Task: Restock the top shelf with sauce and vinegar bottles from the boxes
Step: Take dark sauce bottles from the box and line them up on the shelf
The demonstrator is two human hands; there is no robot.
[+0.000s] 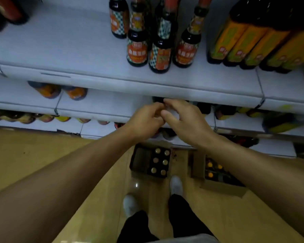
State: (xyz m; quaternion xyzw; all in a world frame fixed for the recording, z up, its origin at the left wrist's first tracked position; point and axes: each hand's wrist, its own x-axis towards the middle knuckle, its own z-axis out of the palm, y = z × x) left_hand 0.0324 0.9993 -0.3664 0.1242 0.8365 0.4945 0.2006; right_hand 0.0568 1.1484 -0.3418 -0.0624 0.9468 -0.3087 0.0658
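Observation:
The white top shelf carries a cluster of dark sauce bottles with checked orange labels, and to their right a row of large dark bottles with yellow labels. My left hand and my right hand meet fingertip to fingertip just below that shelf's front edge. The left is loosely curled and the right has its fingers apart; I see nothing in either. On the floor below stand two open boxes: a dark box with gold-capped bottles and a cardboard box with orange-capped bottles.
Lower shelves hold more bottles, partly hidden under the shelf edges. More dark bottles stand at the top shelf's far left, with a bare stretch between them and the sauce cluster. My feet stand on a wooden floor behind the boxes.

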